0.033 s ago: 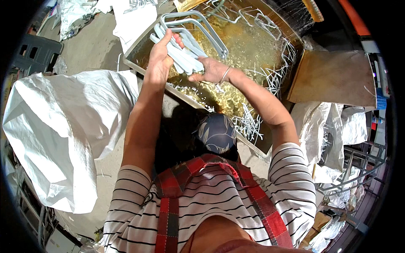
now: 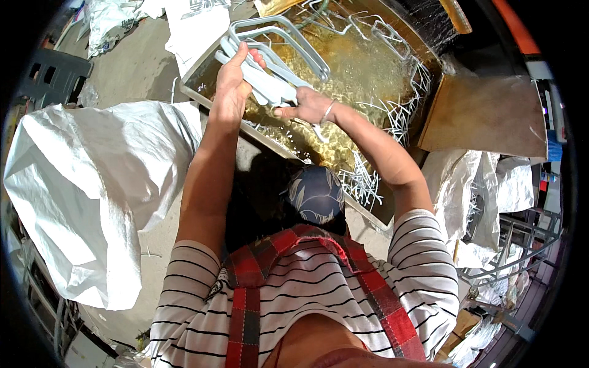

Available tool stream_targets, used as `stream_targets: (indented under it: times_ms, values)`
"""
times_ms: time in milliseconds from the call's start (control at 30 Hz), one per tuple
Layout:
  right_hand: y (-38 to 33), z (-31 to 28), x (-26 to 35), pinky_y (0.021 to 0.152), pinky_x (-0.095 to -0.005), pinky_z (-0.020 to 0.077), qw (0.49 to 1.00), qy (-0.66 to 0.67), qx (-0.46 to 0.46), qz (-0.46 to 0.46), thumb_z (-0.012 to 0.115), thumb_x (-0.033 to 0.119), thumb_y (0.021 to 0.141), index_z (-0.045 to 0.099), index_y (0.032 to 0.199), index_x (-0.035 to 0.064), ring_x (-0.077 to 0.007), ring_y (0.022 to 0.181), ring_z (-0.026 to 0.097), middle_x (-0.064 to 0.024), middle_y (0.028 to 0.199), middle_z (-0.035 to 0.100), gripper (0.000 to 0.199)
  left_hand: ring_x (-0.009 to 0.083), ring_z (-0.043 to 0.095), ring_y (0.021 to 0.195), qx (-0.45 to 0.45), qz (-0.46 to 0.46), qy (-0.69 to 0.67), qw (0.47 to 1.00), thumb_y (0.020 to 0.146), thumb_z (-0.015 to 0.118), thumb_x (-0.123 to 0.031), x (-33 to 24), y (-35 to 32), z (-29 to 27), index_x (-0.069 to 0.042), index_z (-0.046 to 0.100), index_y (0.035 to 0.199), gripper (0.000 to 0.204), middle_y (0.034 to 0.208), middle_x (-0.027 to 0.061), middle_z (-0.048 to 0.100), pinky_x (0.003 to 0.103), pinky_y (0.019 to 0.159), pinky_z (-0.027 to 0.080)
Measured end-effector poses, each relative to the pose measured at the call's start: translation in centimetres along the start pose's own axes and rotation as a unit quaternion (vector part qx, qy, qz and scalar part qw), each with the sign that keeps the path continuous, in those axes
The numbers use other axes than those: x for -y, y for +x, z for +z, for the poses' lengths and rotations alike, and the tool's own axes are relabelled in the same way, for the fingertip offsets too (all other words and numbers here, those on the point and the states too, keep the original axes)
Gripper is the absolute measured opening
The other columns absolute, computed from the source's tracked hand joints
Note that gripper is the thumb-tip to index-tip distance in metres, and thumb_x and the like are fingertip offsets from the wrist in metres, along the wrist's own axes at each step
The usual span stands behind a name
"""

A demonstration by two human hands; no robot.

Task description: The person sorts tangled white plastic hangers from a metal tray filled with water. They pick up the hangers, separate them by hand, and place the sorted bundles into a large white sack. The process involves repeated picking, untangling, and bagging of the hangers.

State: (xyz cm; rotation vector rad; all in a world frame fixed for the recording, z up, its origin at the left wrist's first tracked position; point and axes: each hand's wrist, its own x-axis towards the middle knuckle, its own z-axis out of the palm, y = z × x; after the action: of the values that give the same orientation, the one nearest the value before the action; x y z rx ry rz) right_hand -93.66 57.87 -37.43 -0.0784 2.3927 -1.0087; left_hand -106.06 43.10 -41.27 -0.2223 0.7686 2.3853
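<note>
Large white woven sack point(image 2: 92, 196) lay on concrete floor point(image 2: 132, 64) at left. Dark plastic crate point(image 2: 52, 76) sat beyond it, far left. Brown cardboard sheet point(image 2: 485, 113) rested at right. Crumpled white sacks point(image 2: 491, 190) lay below cardboard. Metal rack point(image 2: 521, 245) stood far right.

Small workshop, metal tray point(image 2: 374, 211) of wire pieces point(image 2: 402, 116), bulging woven sacks point(image 2: 92, 184), concrete floor point(image 2: 135, 61), cardboard point(image 2: 485, 116)

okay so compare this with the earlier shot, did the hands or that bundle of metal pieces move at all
Nothing visibly changed. Both the left hand and the right hand grip the bundle of bent grey metal pieces over the tray of yellowish liquid, exactly as before.
</note>
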Motion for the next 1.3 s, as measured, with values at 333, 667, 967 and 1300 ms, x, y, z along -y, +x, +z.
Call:
stream_targets:
  times_ms: [333, 667, 967, 1300]
  values:
    - [-3.2, -0.1, 0.5, 0.057, -0.0301, 0.0458, 0.986, -0.105, -0.005, 0.13, 0.059, 0.023, 0.079, 0.058, 0.082, 0.0021, -0.0159, 0.064, 0.058, -0.003, 0.066, 0.058, 0.021, 0.0205, 0.055, 0.053, -0.057, 0.244, 0.085, 0.964, 0.081, 0.058, 0.003, 1.3, -3.4, 4.4, 0.008, 0.051, 0.095, 0.017, 0.072, 0.0136, 0.056, 0.033, 0.047, 0.049]
    - [-5.8, -6.3, -4.9, 0.079, -0.0392, 0.0525, 0.914, 0.342, -0.209, 0.064, 0.067, 0.033, 0.079, 0.035, 0.129, 0.0026, -0.0286, 0.105, 0.055, -0.0231, 0.125, 0.043, 0.067, 0.0088, 0.057, 0.055, 0.051, 0.18, 0.541, 0.82, 0.075, 0.07, -0.027, 2.3, -5.5, 3.2, 0.003, 0.063, 0.085, 0.032, 0.066, 0.0047, 0.064, 0.027, 0.054, 0.046]
    - [-5.1, -4.7, -1.8, 0.063, -0.0263, 0.0574, 0.706, 0.669, -0.226, -0.05, 0.056, 0.018, 0.088, 0.055, 0.102, -0.001, -0.0181, 0.074, 0.066, -0.0118, 0.083, 0.063, 0.024, 0.0098, 0.06, 0.081, 0.245, 0.032, 0.545, 0.801, 0.073, 0.074, -0.02, 5.9, -7.2, 2.9, -0.004, 0.066, 0.1, 0.032, 0.09, 0.0036, 0.067, 0.026, 0.075, 0.048]
    - [-5.3, -2.6, -3.5, 0.081, -0.039, 0.0525, 0.617, 0.741, -0.243, -0.102, 0.054, 0.013, 0.088, 0.051, 0.108, -0.0031, -0.0263, 0.088, 0.062, -0.0156, 0.097, 0.061, 0.026, 0.0086, 0.058, 0.088, 0.292, -0.037, 0.52, 0.802, 0.078, 0.07, -0.015, 5.0, -7.4, 3.6, -0.004, 0.064, 0.105, 0.03, 0.096, 0.0038, 0.065, 0.022, 0.079, 0.044]
